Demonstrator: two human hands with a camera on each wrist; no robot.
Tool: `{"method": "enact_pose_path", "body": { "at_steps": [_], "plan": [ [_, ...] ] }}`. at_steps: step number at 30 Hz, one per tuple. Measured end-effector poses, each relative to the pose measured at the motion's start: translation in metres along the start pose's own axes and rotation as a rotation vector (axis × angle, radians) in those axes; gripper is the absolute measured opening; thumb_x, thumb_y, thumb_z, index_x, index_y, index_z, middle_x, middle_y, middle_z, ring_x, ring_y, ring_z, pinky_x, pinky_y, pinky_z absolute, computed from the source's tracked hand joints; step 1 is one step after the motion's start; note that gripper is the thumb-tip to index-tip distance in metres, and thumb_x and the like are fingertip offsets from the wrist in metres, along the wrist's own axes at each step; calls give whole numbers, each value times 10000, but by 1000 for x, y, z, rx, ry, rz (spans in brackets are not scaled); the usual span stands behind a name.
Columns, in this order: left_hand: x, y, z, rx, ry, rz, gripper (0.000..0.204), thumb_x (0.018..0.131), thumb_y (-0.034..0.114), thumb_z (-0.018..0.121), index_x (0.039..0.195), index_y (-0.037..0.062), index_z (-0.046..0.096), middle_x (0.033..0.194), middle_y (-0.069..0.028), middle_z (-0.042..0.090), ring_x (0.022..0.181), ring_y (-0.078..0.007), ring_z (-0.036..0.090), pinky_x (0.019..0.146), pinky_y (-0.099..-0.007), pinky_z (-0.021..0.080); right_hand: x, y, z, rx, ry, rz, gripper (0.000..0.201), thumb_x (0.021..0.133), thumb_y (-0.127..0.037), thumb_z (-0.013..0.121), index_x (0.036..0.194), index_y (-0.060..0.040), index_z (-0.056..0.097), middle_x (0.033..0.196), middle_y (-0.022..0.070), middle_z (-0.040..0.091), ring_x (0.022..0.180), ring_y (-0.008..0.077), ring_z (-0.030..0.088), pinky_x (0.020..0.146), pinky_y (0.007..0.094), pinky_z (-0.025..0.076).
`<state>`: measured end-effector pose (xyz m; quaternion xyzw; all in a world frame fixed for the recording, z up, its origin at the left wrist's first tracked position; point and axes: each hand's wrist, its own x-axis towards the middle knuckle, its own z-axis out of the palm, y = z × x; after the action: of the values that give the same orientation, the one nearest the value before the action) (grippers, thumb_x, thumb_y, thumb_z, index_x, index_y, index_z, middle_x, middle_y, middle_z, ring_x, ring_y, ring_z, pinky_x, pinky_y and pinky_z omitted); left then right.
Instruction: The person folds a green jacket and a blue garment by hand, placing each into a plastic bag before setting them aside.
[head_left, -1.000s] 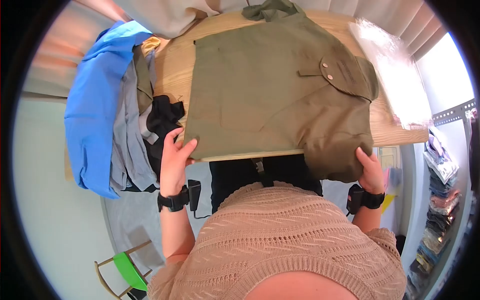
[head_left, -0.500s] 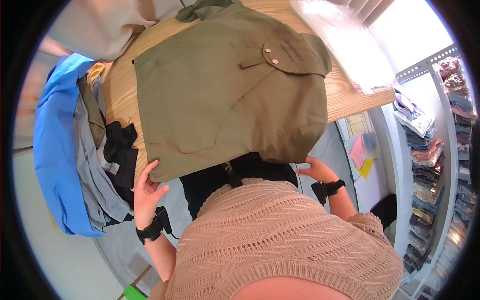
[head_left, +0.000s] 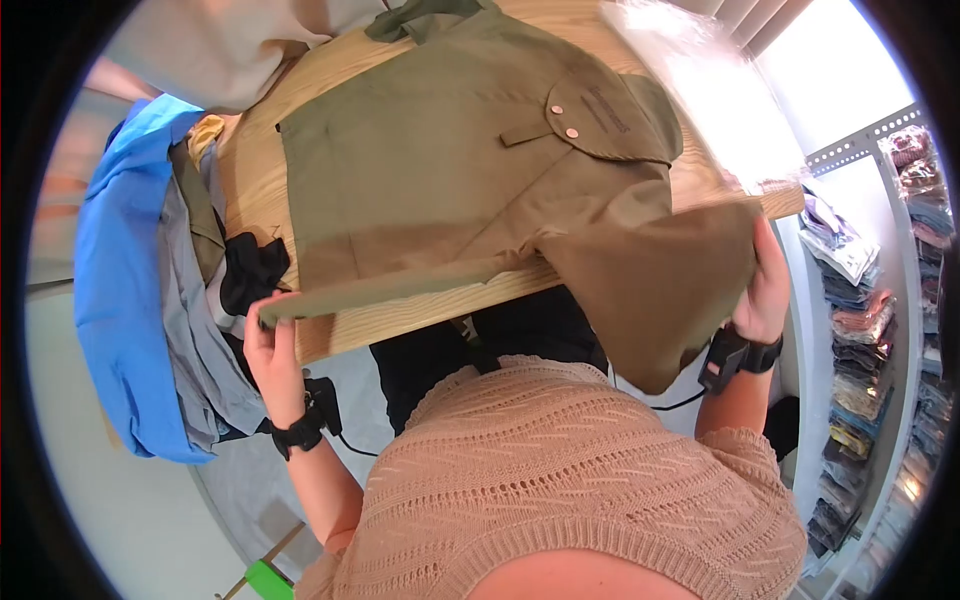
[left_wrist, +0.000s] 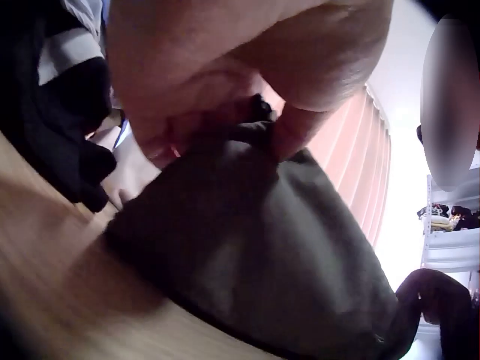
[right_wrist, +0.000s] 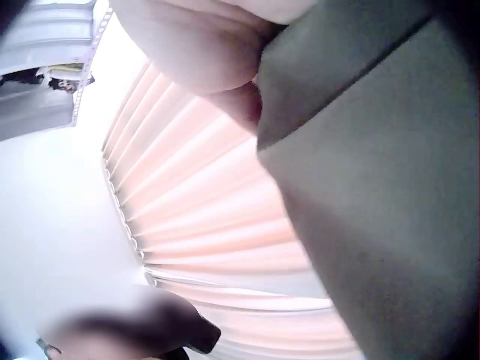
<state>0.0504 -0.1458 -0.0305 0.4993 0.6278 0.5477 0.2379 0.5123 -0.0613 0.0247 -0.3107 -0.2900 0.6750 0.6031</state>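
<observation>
An olive green jacket [head_left: 410,160] lies spread on the wooden table [head_left: 390,326], with a flap [head_left: 605,120] bearing two snap buttons and dark lettering. My left hand [head_left: 272,345] pinches the near left corner of its hem between thumb and fingers. At the right, my right hand [head_left: 765,290] grips a brown-looking part of the same jacket, raised and hanging in a point past the table edge. Between the hands the near edge is lifted into a fold. In the left wrist view the cloth [left_wrist: 255,247] drapes down from the pinch; the right wrist view shows it stretched beside the palm [right_wrist: 195,45].
A pile of clothes stands at the left, with a blue garment [head_left: 130,290], grey cloth [head_left: 185,310] and a black piece [head_left: 252,270]. Clear plastic bags [head_left: 710,100] lie at the table's far right. Shelves of packed clothes [head_left: 860,360] line the right side.
Half a second ago the left fingers were spread at the corner and the right hand was low beside the jacket. Both now grip it; the right has moved up and right, lifting the cloth.
</observation>
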Motion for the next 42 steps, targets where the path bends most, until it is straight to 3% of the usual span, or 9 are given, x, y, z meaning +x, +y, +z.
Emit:
{"method": "enact_pose_path", "body": {
  "at_steps": [4, 6, 10, 12, 16, 21, 30, 37, 42],
  "plan": [
    [44, -8, 4, 39, -76, -158, 230, 934, 114, 508, 1098, -46, 530, 985, -63, 595, 905, -115, 527, 829, -251, 407, 91, 9, -1, 158, -207, 218, 337, 988, -205, 397, 1242, 4, 473, 1236, 144, 544, 1103, 224, 555, 944, 345, 449],
    [64, -12, 11, 78, -60, -197, 292, 935, 133, 517, 1163, -50, 502, 1008, -70, 591, 936, -125, 526, 849, -251, 399, 134, 31, 6, 13, -3, -54, 365, 975, -200, 432, 1261, 25, 453, 1257, 142, 531, 1160, 233, 511, 1007, 353, 394],
    [78, -9, 21, 173, -43, -234, 484, 900, 197, 586, 1282, -36, 401, 986, -120, 618, 903, -152, 565, 824, -253, 426, 142, 33, 19, 105, 17, 61, 365, 937, -158, 511, 1241, 41, 471, 1246, 128, 531, 1176, 197, 477, 1011, 317, 353],
    [74, -9, 16, 168, -91, -282, 586, 889, 209, 606, 1345, -29, 327, 1042, -144, 614, 959, -168, 566, 856, -263, 421, 130, 34, 11, -613, 46, -204, 390, 928, -156, 519, 1262, 36, 455, 1234, 142, 538, 1163, 203, 483, 1013, 310, 339],
    [59, -9, 15, 162, -116, -391, 619, 877, 153, 606, 1368, -56, 293, 1027, -133, 632, 963, -159, 576, 865, -263, 421, 122, 44, -39, -980, 37, -171, 377, 908, -166, 560, 1227, 19, 478, 1124, 109, 599, 1032, 158, 553, 901, 252, 416],
    [65, -30, 6, 91, -202, -393, 309, 892, 147, 582, 1095, -72, 504, 935, -94, 635, 865, -121, 573, 787, -230, 429, 112, 47, -37, -1413, 104, -83, 218, 872, -194, 615, 875, 24, 611, 685, 88, 557, 647, 125, 503, 582, 276, 402],
    [62, -32, -6, 623, -277, -390, 165, 883, 124, 580, 886, -7, 478, 807, -40, 567, 740, -97, 499, 673, -240, 412, 73, 51, -41, -1458, 111, -108, 234, 818, -151, 670, 729, 4, 521, 550, 58, 435, 532, 132, 403, 522, 277, 361],
    [58, -18, 2, 627, -203, -314, 320, 863, 137, 609, 1117, -13, 487, 889, -71, 585, 783, -137, 533, 720, -248, 429, 55, 53, 20, -1498, 109, -444, 255, 784, -125, 685, 999, -40, 578, 852, 90, 605, 752, 189, 568, 675, 318, 468],
    [54, 35, 26, 129, -51, -1, 407, 897, 80, 529, 1285, 4, 429, 1213, -121, 511, 1130, -208, 484, 968, -318, 365, 66, 105, 40, -1136, -142, -75, 335, 823, -129, 638, 1143, -58, 570, 1062, 115, 575, 880, 208, 564, 760, 302, 469]
  ]
}}
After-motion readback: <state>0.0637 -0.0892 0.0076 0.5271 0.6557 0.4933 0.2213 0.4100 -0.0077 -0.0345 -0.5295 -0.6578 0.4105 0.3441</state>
